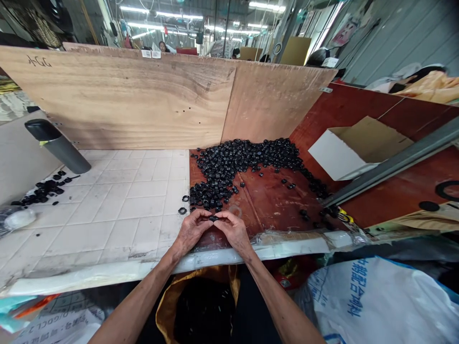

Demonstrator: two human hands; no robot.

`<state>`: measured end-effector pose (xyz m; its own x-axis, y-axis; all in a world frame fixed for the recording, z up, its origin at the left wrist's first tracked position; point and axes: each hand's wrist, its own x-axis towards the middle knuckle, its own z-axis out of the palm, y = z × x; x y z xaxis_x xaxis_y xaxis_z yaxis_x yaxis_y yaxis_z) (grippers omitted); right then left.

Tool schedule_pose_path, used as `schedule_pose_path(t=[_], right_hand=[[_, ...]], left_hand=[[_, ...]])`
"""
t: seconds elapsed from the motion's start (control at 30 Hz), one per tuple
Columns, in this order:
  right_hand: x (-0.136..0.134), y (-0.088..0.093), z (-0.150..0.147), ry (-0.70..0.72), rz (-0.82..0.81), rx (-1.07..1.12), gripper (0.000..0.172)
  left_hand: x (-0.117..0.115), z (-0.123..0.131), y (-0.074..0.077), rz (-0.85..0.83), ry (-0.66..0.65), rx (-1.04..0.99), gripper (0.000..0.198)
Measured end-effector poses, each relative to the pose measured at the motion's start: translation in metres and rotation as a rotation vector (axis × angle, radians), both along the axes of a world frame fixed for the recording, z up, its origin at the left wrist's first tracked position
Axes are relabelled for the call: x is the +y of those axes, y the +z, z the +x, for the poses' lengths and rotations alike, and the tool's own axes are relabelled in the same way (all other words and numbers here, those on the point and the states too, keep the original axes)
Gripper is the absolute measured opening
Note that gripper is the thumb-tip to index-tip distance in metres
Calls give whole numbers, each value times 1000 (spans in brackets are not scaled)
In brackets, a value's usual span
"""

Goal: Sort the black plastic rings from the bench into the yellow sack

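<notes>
Between my two hands, near the front edge of the bench, is a small black ring-like part [213, 218]. My left hand [193, 230] pinches its left side and my right hand [232, 230] pinches its right side. The fingers hide much of the part, so its exact shape does not show. Just beyond my fingertips lies a large heap of small black ring-like parts [247, 155] on the red-brown board [261, 200]. Two loose black rings [182, 210] lie left of my left hand on the white surface.
A wooden panel [143, 100] closes off the back. A dark bottle [59, 145] leans at left beside black scraps [43, 191]. At right are an open cardboard box [337, 155] and a slanted metal bar [394, 160]. Below the edge sit a yellow-rimmed bag [163, 306] and white sack [387, 296].
</notes>
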<state>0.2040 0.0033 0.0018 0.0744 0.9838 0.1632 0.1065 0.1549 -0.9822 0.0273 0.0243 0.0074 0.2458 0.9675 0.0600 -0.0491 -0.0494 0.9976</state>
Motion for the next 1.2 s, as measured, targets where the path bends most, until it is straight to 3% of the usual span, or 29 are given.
schedule_pose_path(t=[0.2,0.33,0.57,0.7,0.87,1.03,1.2], right_hand=[[-1,6,-2,39,-124,-10,28],[-2,6,-1,65,-113,-60,27],[-3,4,1,36,57,-6,23],[-3,8,2,27,154,-59,13],[-5,6,1,-1,113,-87,20],[-8,1,0,-32,80,-137,39],[-11,4,-1,26,71,-201,25]], left_hand=[[-1,-2,3,80,5,77,26],[-1,-1,3,185,49,125,23],[-2,2,3,-59,-1,-30,27],[-2,4,3,-110,6,-40,27],[-1,5,2,-138,7,-57,29],[-3,4,7,-7,20,-9,27],[-7,1,12,56,35,70,20]])
